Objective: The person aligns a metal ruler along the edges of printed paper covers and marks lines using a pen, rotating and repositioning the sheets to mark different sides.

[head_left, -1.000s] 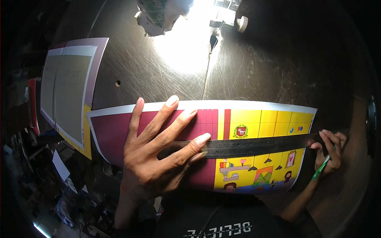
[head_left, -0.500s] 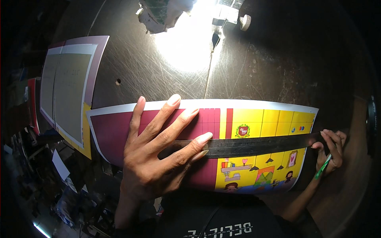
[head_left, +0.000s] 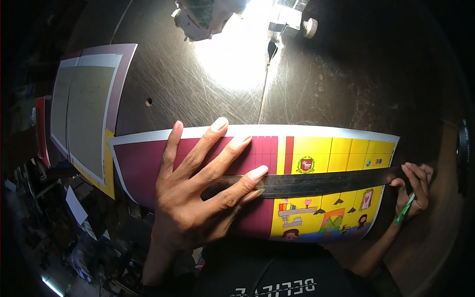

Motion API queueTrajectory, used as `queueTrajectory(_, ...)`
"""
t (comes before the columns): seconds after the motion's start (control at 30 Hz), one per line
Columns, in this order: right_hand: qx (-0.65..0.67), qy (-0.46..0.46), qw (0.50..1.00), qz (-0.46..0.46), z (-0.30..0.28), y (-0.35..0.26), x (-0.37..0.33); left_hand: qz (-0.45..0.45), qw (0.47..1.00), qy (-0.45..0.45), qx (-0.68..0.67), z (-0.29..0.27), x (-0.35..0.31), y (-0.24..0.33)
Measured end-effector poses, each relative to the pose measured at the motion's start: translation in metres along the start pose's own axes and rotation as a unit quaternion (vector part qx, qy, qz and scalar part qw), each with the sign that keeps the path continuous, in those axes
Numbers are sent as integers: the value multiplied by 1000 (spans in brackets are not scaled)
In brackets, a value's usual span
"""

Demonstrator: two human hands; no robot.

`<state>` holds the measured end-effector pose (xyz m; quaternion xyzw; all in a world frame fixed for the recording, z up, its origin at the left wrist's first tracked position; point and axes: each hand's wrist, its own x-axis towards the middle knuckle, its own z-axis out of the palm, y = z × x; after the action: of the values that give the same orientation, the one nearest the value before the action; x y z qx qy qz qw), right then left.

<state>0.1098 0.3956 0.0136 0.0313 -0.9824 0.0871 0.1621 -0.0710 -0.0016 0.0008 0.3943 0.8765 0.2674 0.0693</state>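
A printed cover sheet [head_left: 329, 148], maroon on the left and yellow with cartoon drawings on the right, lies face up along the near side of the table. Across it runs a dark metal ruler [head_left: 321, 184]. My left hand [head_left: 198, 190] is spread over the maroon half, its thumb and fingers pressing on the ruler and the paper, with fingertips reaching the white far margin. At the ruler's right end, my right hand [head_left: 415, 185] is closed on it. A slim green-and-white pen-like stick [head_left: 404, 209] also sticks out below these fingers; its exact kind is unclear.
To the left rests another cover [head_left: 126, 74] with grey boards [head_left: 89, 104] on its inner side, touching or nearly touching the sheet. A bright lamp with a metal clamp and knob [head_left: 309, 28] stands at the far side of the scratched dark table [head_left: 346, 74]. Clutter fills the lower left.
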Motion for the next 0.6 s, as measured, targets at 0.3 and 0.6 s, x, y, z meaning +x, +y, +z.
queueTrajectory(0.3,55,39,996,58,5,-20,14,25,998,8,65,-6,-1,2)
queueTrajectory(0.6,76,44,996,34,2,-13,11,10,995,-10,100,3,-11,-5)
